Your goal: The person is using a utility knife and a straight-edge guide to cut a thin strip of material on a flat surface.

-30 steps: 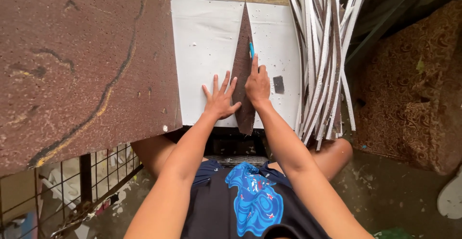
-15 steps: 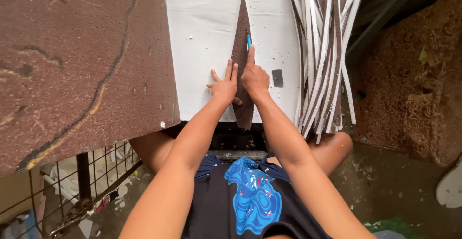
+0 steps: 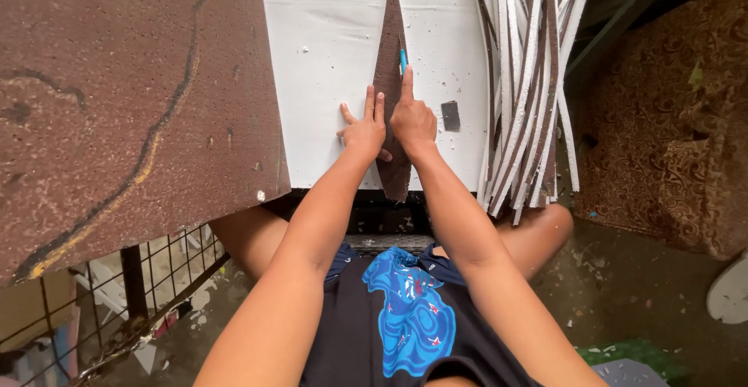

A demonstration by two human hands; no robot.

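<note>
A white foam sheet (image 3: 323,60) lies on a brown worn board (image 3: 117,99), split by a narrow wedge-shaped gap (image 3: 388,44) that shows the brown surface. My left hand (image 3: 363,128) presses flat on the white sheet just left of the gap, fingers spread. My right hand (image 3: 413,118) grips a blue-handled cutter (image 3: 403,58), index finger stretched along it, with the blade at the right edge of the gap. A second white piece (image 3: 444,60) lies right of the gap.
A pile of long thin white strips (image 3: 530,83) lies along the right edge of the sheet. A small dark rectangular object (image 3: 450,114) rests on the right white piece. A brown patterned fabric (image 3: 670,114) is at the right; a wire grid (image 3: 140,278) is at lower left.
Both hands have slid farther up the sheet along the gap, and the left hand's fingers have drawn closer to the right hand. The cutter has advanced away from me.
</note>
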